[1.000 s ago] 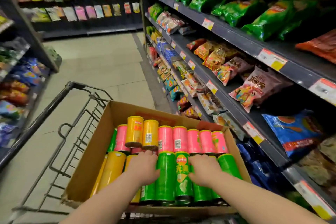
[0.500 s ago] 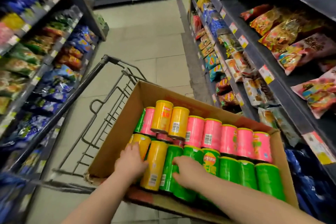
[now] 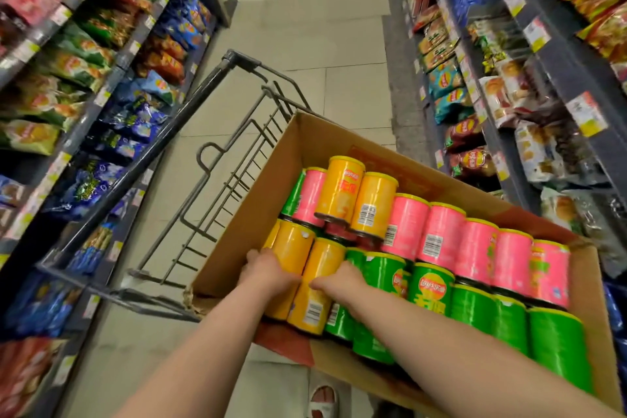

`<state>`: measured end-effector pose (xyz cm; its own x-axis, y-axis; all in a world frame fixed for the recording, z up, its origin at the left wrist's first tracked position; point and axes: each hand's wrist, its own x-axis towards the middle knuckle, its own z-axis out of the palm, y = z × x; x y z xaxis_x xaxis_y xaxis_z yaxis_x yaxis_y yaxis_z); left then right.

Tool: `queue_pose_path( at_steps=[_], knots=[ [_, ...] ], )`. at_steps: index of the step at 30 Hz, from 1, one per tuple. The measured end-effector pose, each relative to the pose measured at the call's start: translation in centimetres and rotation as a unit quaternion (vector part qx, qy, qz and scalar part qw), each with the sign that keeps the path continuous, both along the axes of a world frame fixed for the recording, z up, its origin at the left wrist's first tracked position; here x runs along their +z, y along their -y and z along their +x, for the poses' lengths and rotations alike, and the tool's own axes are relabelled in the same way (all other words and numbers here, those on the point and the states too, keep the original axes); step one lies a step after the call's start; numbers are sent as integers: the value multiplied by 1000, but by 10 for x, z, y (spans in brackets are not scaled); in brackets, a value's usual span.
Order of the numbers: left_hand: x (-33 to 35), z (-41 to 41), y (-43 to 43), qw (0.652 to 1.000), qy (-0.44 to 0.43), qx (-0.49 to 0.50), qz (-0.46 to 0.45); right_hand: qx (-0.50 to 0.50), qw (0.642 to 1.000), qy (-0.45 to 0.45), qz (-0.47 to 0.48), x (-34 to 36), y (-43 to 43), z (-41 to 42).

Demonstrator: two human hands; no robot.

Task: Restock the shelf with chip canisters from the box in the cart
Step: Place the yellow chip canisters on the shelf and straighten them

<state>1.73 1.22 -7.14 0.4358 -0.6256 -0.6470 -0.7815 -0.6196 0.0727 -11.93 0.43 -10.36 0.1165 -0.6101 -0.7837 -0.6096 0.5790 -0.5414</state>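
Cardboard, brown: open-topped cardboard box (image 3: 305, 153), resting in a dark metal wire cart (image 3: 217, 159) on a tiled aisle floor (image 3: 305, 27).

Contents: cylindrical chip canisters lying on their sides.
- Pink canisters (image 3: 441, 234) fill the far row.
- Green canisters (image 3: 471, 309) fill the near row.
- Two stacked yellow canisters (image 3: 342, 187) sit on top at the far left.

Left hand (image 3: 268, 270): fingers curled over the leftmost yellow canister (image 3: 291, 244) in the near row, gripping it inside the box.

Right hand (image 3: 339, 282): fingers lie across the neighbouring yellow canister (image 3: 315, 305), which is just beside the green ones. Whether they close round it cannot be told.

Surroundings: left shelving (image 3: 115, 68) and right shelving (image 3: 556, 54) hold bagged snacks and price tags. A sandalled foot (image 3: 324, 397) shows below the box.
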Motion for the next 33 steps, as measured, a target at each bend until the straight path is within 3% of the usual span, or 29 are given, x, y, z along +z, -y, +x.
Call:
queue_pose_path(
  at_steps=[4, 11, 15, 22, 27, 33],
  knots=[
    [-2, 2, -2, 1000, -7, 16, -1, -81, 997, -15, -12, -7, 0, 7],
    [-8, 2, -7, 1000, -21, 6, 15, -136, 988, -29, -63, -15, -11, 16],
    [-7, 2, -7, 1000, -19, 5, 13, -101, 994, -43, -26, -19, -4, 20],
    [4, 3, -11, 996, -71, 37, -44, -217, 975, 36, -35, -7, -15, 16],
    [25, -7, -19, 967, -222, 78, -95, -238, 961, 116, -77, 28, -27, -18],
    [54, -33, -31, 918, -372, 39, -135, -301, 928, 194, -99, 68, -47, -64]
  ],
)
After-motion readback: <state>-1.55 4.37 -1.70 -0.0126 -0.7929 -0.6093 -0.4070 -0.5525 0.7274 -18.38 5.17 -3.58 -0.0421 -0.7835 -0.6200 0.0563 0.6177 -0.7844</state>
